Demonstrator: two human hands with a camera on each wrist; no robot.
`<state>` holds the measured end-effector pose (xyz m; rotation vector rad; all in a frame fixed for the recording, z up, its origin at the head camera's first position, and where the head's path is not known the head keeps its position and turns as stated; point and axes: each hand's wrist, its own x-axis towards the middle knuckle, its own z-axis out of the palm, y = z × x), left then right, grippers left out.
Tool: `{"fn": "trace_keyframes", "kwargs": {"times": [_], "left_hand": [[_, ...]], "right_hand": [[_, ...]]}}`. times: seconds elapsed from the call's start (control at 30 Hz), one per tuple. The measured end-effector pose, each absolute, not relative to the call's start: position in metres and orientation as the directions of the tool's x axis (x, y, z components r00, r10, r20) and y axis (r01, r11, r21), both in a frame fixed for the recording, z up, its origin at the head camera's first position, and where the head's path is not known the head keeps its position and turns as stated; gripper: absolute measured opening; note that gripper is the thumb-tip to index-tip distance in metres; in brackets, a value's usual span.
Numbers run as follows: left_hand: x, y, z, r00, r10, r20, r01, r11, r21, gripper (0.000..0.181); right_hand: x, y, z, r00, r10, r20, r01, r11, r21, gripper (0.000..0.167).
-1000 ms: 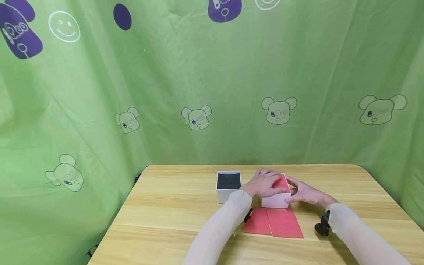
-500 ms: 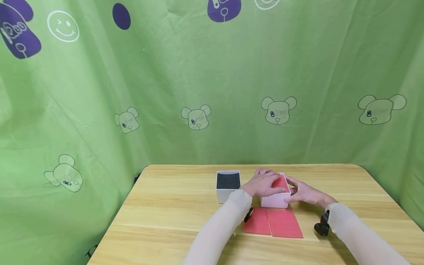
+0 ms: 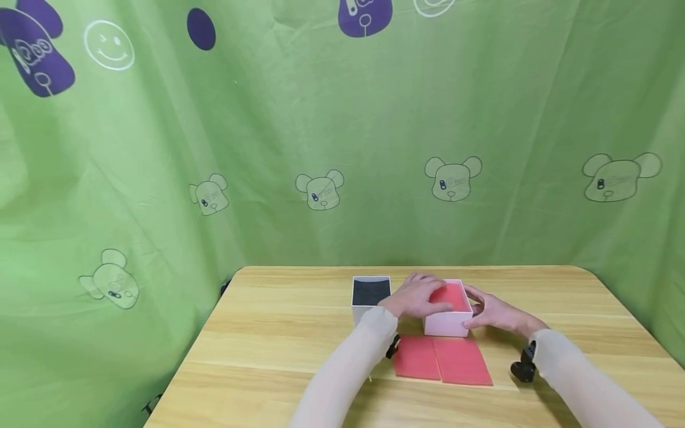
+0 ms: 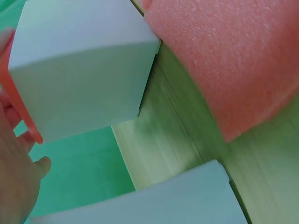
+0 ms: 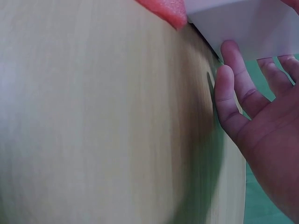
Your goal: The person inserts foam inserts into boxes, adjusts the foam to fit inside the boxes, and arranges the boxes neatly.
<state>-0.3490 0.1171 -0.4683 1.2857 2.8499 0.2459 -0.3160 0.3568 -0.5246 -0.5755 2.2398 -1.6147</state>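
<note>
A white box [image 3: 445, 324] lined with red foam [image 3: 453, 293] stands upright on the table. My right hand [image 3: 495, 314] grips its right side, thumb at the front corner and the other fingers along the side. In the right wrist view, fingertips [image 5: 230, 49] touch the white wall. My left hand [image 3: 420, 296] hovers at the left rim with fingers extended, thumb over the foam. Red foam [image 4: 21, 105] shows along the box's opening in the left wrist view. Two flat red foam sheets [image 3: 417, 358] lie side by side before the box.
A second white box [image 3: 363, 312] holding dark grey foam [image 3: 371, 292] stands to the left, partly behind my left wrist. The wooden table [image 3: 257, 356] ends at a green printed curtain [image 3: 374, 232]. Black wrist cameras [image 3: 523, 365] hang under both wrists.
My left hand has shifted a little left, uncovering more red foam inside the box. The right hand and the foam sheets stay where they were.
</note>
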Motion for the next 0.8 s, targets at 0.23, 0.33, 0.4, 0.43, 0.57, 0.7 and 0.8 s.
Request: {"fn": "trace_keyframes", "kwargs": {"times": [0.23, 0.33, 0.4, 0.43, 0.57, 0.7, 0.8], "left_hand": [[-0.348, 0.114, -0.470, -0.669, 0.741, 0.061, 0.740, 0.656, 0.146, 0.064], [-0.348, 0.109, -0.468, -0.666, 0.742, 0.069, 0.741, 0.650, 0.167, 0.065], [-0.348, 0.104, -0.466, -0.664, 0.744, 0.072, 0.743, 0.646, 0.173, 0.066], [-0.349, 0.101, -0.464, -0.664, 0.744, 0.073, 0.743, 0.646, 0.171, 0.067], [-0.350, 0.090, -0.458, -0.660, 0.745, 0.092, 0.750, 0.647, 0.136, 0.069], [-0.350, 0.084, -0.454, -0.665, 0.740, 0.103, 0.747, 0.654, 0.122, 0.067], [-0.351, 0.084, -0.455, -0.673, 0.732, 0.111, 0.740, 0.662, 0.121, 0.066]], "right_hand": [[-0.317, 0.356, -0.525, -0.870, -0.493, -0.031, -0.133, 0.293, -0.947, 0.103], [-0.317, 0.355, -0.525, -0.867, -0.496, -0.033, -0.134, 0.297, -0.945, 0.103], [-0.317, 0.355, -0.524, -0.873, -0.486, -0.037, -0.133, 0.310, -0.941, 0.103], [-0.317, 0.355, -0.524, -0.877, -0.480, -0.037, -0.133, 0.316, -0.939, 0.103], [-0.317, 0.357, -0.522, -0.890, -0.454, -0.040, -0.132, 0.341, -0.931, 0.104], [-0.316, 0.358, -0.522, -0.891, -0.453, -0.042, -0.129, 0.340, -0.932, 0.105], [-0.316, 0.358, -0.522, -0.889, -0.455, -0.041, -0.129, 0.337, -0.932, 0.105]]}}
